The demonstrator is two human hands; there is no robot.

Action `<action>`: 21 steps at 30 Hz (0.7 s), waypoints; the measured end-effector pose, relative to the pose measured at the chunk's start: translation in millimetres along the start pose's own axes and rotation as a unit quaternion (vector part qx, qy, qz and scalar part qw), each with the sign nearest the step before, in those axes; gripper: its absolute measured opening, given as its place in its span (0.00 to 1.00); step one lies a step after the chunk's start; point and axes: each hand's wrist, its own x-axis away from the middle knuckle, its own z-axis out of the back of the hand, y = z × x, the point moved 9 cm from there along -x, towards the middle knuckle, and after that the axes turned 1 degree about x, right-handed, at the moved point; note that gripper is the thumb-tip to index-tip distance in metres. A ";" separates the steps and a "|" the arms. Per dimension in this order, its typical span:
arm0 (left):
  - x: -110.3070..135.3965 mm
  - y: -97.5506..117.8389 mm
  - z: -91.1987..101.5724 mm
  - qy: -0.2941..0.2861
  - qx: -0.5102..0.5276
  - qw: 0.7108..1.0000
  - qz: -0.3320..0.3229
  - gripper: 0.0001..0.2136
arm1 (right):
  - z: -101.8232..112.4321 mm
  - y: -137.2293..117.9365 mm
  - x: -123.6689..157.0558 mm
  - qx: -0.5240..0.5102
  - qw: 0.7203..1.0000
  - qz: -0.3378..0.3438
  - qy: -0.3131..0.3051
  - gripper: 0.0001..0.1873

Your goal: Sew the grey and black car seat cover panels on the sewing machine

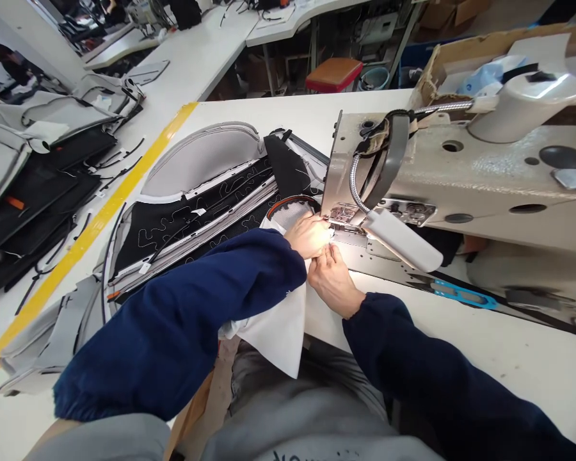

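My left hand (310, 235) is at the foot of the sewing machine (384, 173), its fingers closed on the edge of a white fabric piece (281, 330). Just in front of it, my right hand (335, 280) pinches the same edge under the bright lamp (406, 242). The white fabric hangs over the table's front edge towards my lap. It joins a grey and black sewn cover (201, 160), which spreads out left of the machine. My fingertips hide the exact spot where the cloth meets the presser foot.
Blue-handled snips (465, 294) lie along the machine bed at right. More grey and black covers (43, 192) are piled at left, beyond a yellow tape line (91, 230). Behind the machine stands a cardboard box (429, 80), with a red-edged stool (333, 75) farther back.
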 end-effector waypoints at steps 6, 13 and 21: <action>-10.8 -1.8 -2.8 0.001 0.009 1.000 0.012 0.12 | -9.4 11.7 -0.4 -0.054 0.998 -0.036 0.020 0.16; 25.4 10.9 43.1 -0.036 0.047 0.998 -0.031 0.13 | -17.9 17.1 14.2 -0.111 0.993 -0.046 0.007 0.19; 183.2 -187.8 48.5 0.084 0.019 0.867 0.490 0.28 | 46.4 54.3 34.7 -0.273 0.948 -0.091 0.139 0.23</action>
